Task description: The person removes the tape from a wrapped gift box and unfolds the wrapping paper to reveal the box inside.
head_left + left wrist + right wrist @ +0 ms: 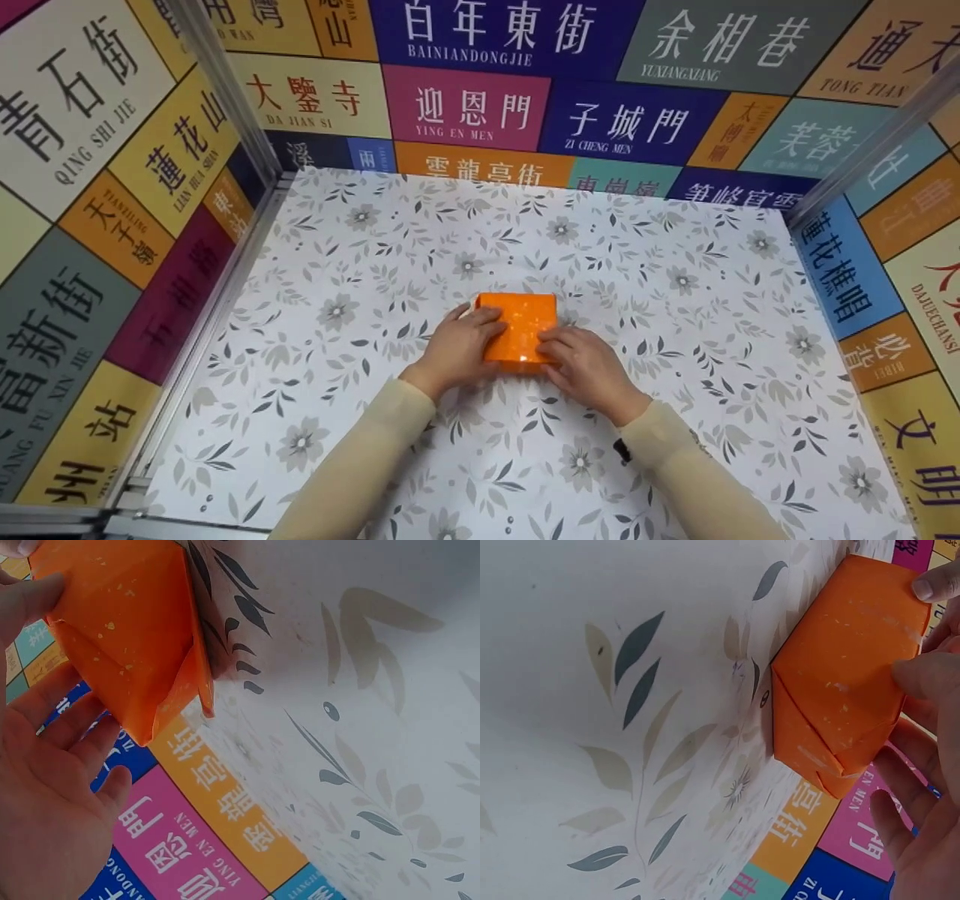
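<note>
On the table (690,300), around its middle, sits the orange box (521,324), apparently mostly folded, its end flaps (180,688) perhaps left to secure. The left hand (463,343) pinches its left side; the right hand (589,367), its right.

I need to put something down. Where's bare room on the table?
The floral tabletop is bare beyond the orange package, up to the back wall, and between each sleeve and its side wall. It's crowded around the package, which the left hand and right hand hold.
</note>
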`<state>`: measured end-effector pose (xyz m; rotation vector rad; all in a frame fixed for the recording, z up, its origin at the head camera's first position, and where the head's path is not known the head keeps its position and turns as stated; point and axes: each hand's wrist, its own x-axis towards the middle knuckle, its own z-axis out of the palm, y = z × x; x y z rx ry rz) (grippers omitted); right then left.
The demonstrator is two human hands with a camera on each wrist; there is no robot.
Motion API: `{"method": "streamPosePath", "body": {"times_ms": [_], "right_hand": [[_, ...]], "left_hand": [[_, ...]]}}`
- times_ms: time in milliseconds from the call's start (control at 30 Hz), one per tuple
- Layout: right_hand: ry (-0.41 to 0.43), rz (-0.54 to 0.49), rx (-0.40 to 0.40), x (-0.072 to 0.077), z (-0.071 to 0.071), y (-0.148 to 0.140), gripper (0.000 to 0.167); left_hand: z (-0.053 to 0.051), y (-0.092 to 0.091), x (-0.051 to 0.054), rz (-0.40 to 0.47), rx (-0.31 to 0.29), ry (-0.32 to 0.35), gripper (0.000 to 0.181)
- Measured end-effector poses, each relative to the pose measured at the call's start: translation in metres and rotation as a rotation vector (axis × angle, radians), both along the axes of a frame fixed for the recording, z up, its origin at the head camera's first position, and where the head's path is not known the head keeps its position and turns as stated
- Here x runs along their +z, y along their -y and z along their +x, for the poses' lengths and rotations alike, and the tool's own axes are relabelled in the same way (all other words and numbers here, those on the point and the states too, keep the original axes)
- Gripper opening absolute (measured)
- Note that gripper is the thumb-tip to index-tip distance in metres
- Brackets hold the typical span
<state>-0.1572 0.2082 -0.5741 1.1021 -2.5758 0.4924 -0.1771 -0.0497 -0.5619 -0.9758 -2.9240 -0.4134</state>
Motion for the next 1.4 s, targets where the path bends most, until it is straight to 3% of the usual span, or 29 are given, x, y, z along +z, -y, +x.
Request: {"method": "streamPosePath", "body": {"times_ms": [133,267,433,567,700,867,1033,1400], "right_hand": [[0.008,-0.001,-0.004,0.001,0.001,0.001,0.030],[0.048,0.021,-0.063,0.008,-0.002,0.004,0.030],[0.111,0.031,-0.140,0.021,-0.015,0.013,0.030],[0.134,0.071,-0.149,0.026,-0.025,0.023,0.031],[0.111,0.118,-0.120,0.025,-0.030,0.031,0.025],[0.080,0.052,-0.104,0.020,-0.031,0.035,0.012],[0.067,0.019,-0.141,0.017,-0.032,0.038,0.006],[0.135,0.092,-0.132,0.014,-0.030,0.038,0.008]], "left_hand": [[0.001,0.002,0.001,0.004,-0.019,-0.016,0.064],[0.001,0.002,0.002,-0.007,-0.029,0.008,0.063],[-0.003,0.001,0.006,-0.011,-0.027,0.042,0.064],[-0.004,0.003,0.006,-0.013,-0.017,0.069,0.065],[-0.003,0.004,0.004,-0.017,-0.020,0.088,0.067],[-0.002,0.005,0.003,-0.015,-0.023,0.087,0.066],[-0.002,0.005,0.004,-0.037,-0.028,0.079,0.065],[-0.002,0.004,0.001,-0.026,-0.011,0.098,0.066]]}}
